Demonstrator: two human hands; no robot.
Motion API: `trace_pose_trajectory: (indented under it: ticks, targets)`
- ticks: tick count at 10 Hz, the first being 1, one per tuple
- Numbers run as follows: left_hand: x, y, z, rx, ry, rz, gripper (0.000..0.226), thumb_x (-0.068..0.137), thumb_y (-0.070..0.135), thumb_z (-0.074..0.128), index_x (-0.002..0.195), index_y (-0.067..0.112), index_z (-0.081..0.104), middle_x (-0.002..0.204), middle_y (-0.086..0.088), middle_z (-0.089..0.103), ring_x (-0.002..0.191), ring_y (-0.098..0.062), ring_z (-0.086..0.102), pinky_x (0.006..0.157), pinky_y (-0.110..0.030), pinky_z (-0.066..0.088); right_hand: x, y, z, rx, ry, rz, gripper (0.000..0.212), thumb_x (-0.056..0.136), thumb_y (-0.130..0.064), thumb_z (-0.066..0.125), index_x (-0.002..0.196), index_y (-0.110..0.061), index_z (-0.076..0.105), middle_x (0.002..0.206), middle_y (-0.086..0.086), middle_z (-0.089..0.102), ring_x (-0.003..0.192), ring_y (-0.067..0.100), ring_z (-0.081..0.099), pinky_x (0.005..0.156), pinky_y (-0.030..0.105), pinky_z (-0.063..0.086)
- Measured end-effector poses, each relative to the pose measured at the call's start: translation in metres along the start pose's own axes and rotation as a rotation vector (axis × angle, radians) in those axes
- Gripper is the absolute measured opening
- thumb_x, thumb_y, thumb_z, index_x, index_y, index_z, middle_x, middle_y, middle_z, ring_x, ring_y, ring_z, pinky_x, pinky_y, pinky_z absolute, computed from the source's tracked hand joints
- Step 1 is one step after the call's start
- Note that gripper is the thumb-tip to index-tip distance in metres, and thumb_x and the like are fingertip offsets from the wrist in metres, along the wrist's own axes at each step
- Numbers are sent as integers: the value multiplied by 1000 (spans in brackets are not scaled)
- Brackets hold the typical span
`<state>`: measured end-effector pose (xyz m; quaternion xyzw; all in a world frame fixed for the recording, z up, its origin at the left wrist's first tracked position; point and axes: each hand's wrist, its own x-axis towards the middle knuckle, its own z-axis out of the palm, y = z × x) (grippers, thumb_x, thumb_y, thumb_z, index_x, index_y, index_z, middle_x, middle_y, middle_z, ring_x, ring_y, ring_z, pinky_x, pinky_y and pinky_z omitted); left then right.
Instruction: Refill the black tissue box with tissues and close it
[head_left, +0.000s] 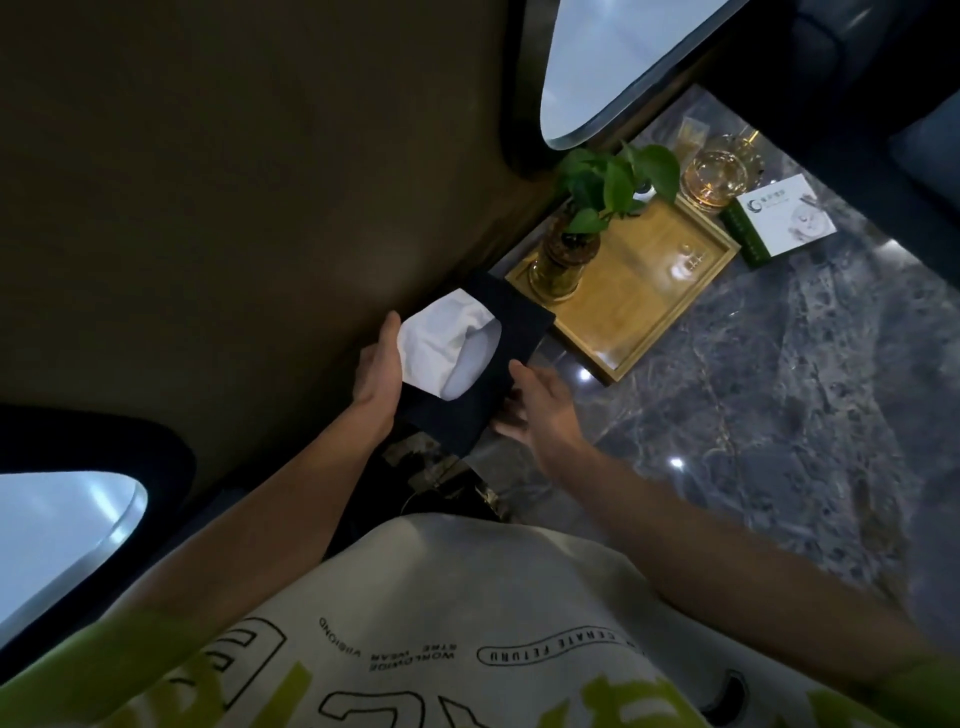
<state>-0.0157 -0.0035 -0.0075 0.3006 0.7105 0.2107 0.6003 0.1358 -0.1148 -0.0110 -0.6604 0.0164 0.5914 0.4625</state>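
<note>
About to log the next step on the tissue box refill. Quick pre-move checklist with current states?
1. Tissues in box: white tissue shows through the oval opening of the black tissue box. Ok.
2. Left hand on the box's left edge, next to the tissue. Ok.
3. Right hand at the box's right side, fingers open; firm grip cannot tell.
4. Box closed: underside and closure hidden. Cannot tell.
5. Clearance: the wooden tray and plant vase sit right behind the box's far end. Not ok, tight.
6. Box resting on the marble table or lifted: cannot tell.
</note>
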Motion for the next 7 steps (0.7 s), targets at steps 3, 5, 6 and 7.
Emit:
trace_pose_trajectory:
  ticks: [3, 5, 6, 7]
  targets:
    - [-1, -6, -3, 119, -7, 110, 66, 82, 63, 45, 130, 20, 55, 125, 4, 57, 100, -11, 52, 87, -28, 37, 0, -4, 4, 56, 5, 87, 30, 90, -36, 66, 112, -20, 52, 124, 12, 56, 113, 30, 60, 74, 43, 61]
    - [-12, -8, -4, 216, -42, 247, 48, 88, 55, 43, 122, 25, 60, 106, 15, 60, 108, -14, 55, 88, -28, 37, -5, -13, 2, 23, -31, 108, 26, 92, -35, 64, 110, -23, 50, 115, 5, 56, 100, 21, 61, 83, 41, 56]
    - [-19, -9, -5, 323, -17, 309, 46, 91, 49, 43, 127, 23, 55, 113, 11, 60, 117, -17, 53, 91, -29, 39, -7, -15, -1, -29, -34, 82, 30, 92, -35, 65, 114, -21, 50, 115, 4, 56, 102, 20, 59, 88, 39, 54]
    - [-39, -21, -5, 445, 124, 523, 55, 92, 43, 46, 140, 17, 40, 142, -5, 47, 129, -21, 45, 102, -32, 38, -11, -18, -12, -146, -6, -26, 40, 90, -34, 66, 125, -21, 52, 124, 6, 59, 107, 19, 59, 83, 32, 53]
